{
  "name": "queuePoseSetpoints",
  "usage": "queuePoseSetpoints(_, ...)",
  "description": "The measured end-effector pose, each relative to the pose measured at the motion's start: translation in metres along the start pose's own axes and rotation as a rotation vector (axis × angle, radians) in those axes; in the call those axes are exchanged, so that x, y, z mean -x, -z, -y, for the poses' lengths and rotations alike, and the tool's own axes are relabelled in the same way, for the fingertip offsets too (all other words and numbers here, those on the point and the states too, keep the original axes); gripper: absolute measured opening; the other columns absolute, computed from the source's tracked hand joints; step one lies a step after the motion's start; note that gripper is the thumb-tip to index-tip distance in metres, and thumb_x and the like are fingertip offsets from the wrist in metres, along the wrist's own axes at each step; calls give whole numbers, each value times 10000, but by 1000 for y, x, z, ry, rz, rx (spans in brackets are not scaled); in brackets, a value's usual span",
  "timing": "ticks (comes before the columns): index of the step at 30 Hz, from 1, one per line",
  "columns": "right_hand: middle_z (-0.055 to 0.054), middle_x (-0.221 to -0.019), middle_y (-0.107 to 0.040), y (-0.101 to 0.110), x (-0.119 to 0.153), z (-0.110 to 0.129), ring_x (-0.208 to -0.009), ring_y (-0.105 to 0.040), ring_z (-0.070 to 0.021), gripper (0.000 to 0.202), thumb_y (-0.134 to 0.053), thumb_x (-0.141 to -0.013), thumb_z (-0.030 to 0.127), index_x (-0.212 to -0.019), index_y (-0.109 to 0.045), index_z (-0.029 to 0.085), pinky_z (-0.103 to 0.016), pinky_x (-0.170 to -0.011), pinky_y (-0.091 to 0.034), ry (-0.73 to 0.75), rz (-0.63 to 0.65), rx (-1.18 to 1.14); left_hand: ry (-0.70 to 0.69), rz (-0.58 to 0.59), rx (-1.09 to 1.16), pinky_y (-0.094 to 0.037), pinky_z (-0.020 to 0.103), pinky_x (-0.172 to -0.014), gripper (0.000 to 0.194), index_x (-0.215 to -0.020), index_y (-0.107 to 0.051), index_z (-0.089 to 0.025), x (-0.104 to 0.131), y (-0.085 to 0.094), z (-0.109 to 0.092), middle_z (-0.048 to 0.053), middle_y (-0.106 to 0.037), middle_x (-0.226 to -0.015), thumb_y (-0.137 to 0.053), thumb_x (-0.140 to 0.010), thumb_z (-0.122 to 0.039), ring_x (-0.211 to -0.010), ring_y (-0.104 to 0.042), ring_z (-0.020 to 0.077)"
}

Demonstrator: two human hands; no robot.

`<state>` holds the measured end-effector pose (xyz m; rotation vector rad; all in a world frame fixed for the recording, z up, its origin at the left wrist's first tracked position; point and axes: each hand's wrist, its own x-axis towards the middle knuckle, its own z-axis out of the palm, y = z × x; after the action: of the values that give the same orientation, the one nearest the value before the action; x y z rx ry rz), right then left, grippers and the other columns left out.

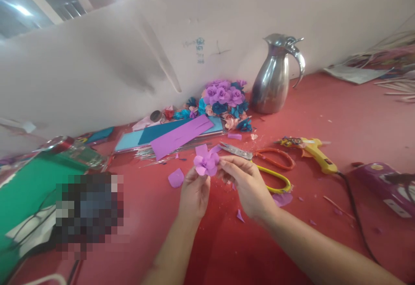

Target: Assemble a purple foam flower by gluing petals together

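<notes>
left hand (195, 190) pinches a purple paper flower (206, 163) from below, bloom just above the fingertips; right hand (244, 179) grips its right edge between thumb and forefinger. beyond lie scissors (245, 153), a purple strip (181, 137), then paper roses (223, 96).

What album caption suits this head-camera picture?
Left hand holds a purple flower, right hand pinching its edge, above a red table with a glue gun and metal jug.
</notes>
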<state>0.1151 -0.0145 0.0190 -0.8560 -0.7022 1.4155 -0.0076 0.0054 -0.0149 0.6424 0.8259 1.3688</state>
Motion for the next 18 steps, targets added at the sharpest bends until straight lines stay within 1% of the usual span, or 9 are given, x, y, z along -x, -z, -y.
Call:
queuePoseSetpoints(3, -20, -831, -679, 7, -5, 8, -754, -556, -151, 177, -597, -797, 324, -871, -724, 225, -272, -684, -406, 55, -5, 104, 35, -18, 18, -494, 259, -819, 199, -709, -731, -211, 0, 1, -1, -1, -742, -788, -845, -550, -174, -806, -663, 141)
queuePoseSetpoints(5, -20, -913, -675, 11, -8, 14, -857, -557, -171, 202, -558, -817, 340, -905, -709, 238, -285, -746, -410, 74, 48, 187, 62, -24, 26, -500, 243, -809, 220, -702, -729, -210, 1, 2, -2, -8, -742, -780, -853, -529, -154, -793, -664, 132)
queuePoseSetpoints(7, -16, -906, -666, 13, -10, 19, -903, -553, -183, 201, -545, -820, 353, -880, -696, 236, -292, -778, -407, 64, 112, 241, 95, -12, 21, -504, 229, -807, 243, -712, -732, -205, 1, 2, -3, -2, -746, -802, -858, -514, -141, -799, -667, 128)
queuePoseSetpoints(10, -1, -822, -641, 12, -11, 23, -841, -551, -171, 150, -583, -784, 350, -764, -655, 220, -292, -783, -405, 46, 148, 296, 127, 26, -5, -511, 231, -800, 237, -699, -729, -205, 2, 0, -4, 2, -745, -802, -859, -513, -138, -791, -671, 131)
queuePoseSetpoints(13, -1, -814, -618, 10, -10, 23, -762, -535, -152, 156, -628, -738, 355, -688, -604, 210, -286, -735, -411, 59, 141, 304, 126, 68, -34, -518, 245, -778, 215, -678, -725, -207, 3, -3, -5, -4, -733, -744, -857, -520, -146, -753, -669, 138)
queuePoseSetpoints(15, -7, -839, -614, 11, -10, 23, -776, -538, -154, 142, -631, -733, 342, -688, -599, 212, -289, -729, -417, 89, 134, 315, 123, 77, -44, -520, 244, -761, 210, -666, -723, -202, 3, -4, -5, -6, -722, -710, -860, -514, -152, -732, -666, 137)
queuePoseSetpoints(18, -12, -892, -618, 13, -11, 23, -842, -554, -166, 89, -615, -750, 299, -711, -617, 219, -307, -768, -422, 146, 134, 379, 120, 77, -57, -515, 239, -764, 199, -637, -718, -196, 3, -6, -5, -10, -711, -681, -861, -507, -149, -723, -660, 132)
